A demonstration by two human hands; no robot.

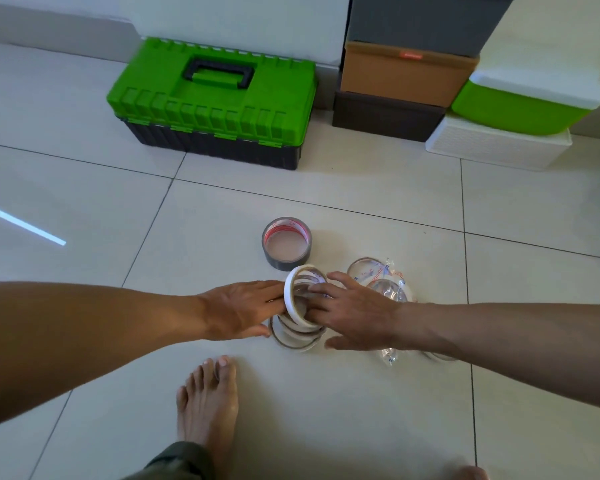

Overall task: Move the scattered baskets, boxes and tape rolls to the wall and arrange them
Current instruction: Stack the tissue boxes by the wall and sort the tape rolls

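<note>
Item under handling: a loose pile of thin white tape rolls (297, 336) on the tiled floor (84, 209), near the person and well apart from the wall (239, 15). The lower rolls lie flat; the top ring (287, 293) is tipped up on edge, its open face turned leftward.

Left hand (243, 308): fingers straight, flat against the left side of the pile; it presses and does not clasp. Right hand (355, 315): fingers spread, tips resting on the tipped ring and the rolls below, thumb splayed low toward the floor; no closed grasp is evident. The pile sits between the two palms, both hands equally close.

Other task items: a grey duct tape roll (286, 242) lies flat just beyond the pile; clear-wrapped rolls (387, 282) lie to the right, partly under the right forearm.

At the wall: a green toolbox (215, 98); right of it stacked boxes (406, 76); a green tub (520, 107) on a white basket (496, 147).

Judgement: the pile is being gathered, not yet lifted; its destination lies straight ahead, far from both hands. The tipped ring is likely to slide off unless squared flat first.
</note>
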